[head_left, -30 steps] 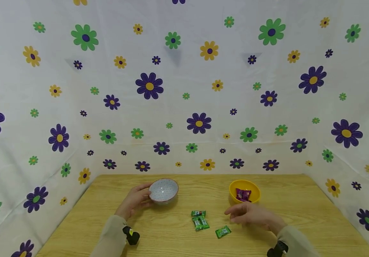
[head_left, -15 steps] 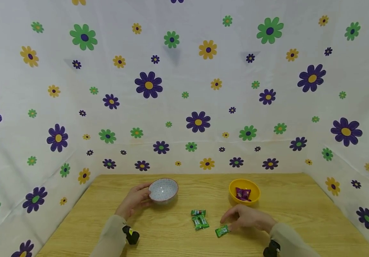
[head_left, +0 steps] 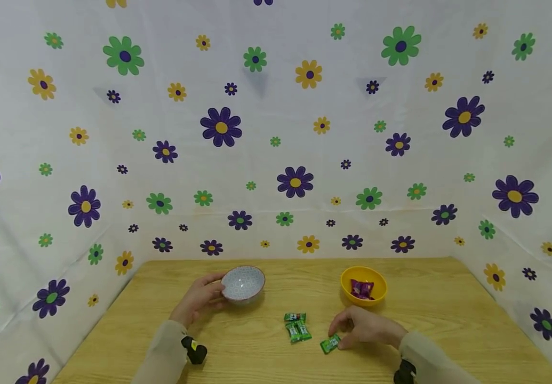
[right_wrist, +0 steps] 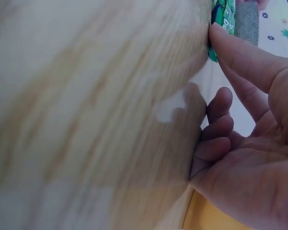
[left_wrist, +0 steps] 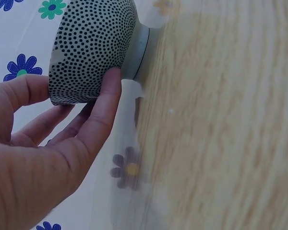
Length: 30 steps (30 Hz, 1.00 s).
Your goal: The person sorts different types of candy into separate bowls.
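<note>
On the left side of the table, my left hand [head_left: 200, 300] holds the side of a patterned ceramic bowl [head_left: 244, 284] that has a reddish rim. In the left wrist view the thumb is at the rim and a finger lies along the dotted outer wall [left_wrist: 91, 52]. My right hand [head_left: 370, 326] pinches a small green wrapped candy [head_left: 329, 344] between thumb and index finger at the tabletop. The right wrist view shows the thumb tip against the green wrapper [right_wrist: 227, 17], the other fingers curled at the wood.
Green wrapped candies [head_left: 298, 330] lie together in the table's middle, left of my right hand. Behind that hand stands a yellow bowl [head_left: 382, 293] holding purple wrapped candies [head_left: 362, 289]. A flower-print cloth [head_left: 276, 229] encloses the wooden table [head_left: 256, 357] at back and sides.
My right hand has come down and left from in front of the yellow bowl to the lone green candy, thumb and index finger now around it. The left hand stays at the patterned bowl.
</note>
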Motion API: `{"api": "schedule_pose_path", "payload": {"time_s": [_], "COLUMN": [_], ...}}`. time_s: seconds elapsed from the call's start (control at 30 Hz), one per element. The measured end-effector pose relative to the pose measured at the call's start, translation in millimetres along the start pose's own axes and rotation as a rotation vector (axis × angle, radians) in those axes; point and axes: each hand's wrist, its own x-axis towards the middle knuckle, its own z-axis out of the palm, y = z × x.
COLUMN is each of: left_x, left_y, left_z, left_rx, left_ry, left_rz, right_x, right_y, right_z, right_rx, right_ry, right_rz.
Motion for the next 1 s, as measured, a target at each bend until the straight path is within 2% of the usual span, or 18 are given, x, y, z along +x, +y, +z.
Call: {"api": "schedule_pose_path", "payload": {"time_s": [0.23, 0.67, 1.0], "left_x": [0.1, -0.2, -0.7], "left_y": [-0.1, -0.7, -1.1], "left_z": [-1.0, -2.7, -3.4], "left_rx": [-0.029, -0.037, -0.028], "left_ry": [-0.037, -0.041, -0.037], "left_rz": [0.023, 0.030, 0.027], "right_x": [-1.4, 0.1, -0.4], "right_y": [-1.1, -2.1, -5.2], "right_z": [-1.7, 0.0, 1.9], "right_rx": [-0.012, -0.064, -0.076], "right_ry": [0.009, 0.028, 0.045], "right_rz": [0.008, 0.007, 0.043]}}
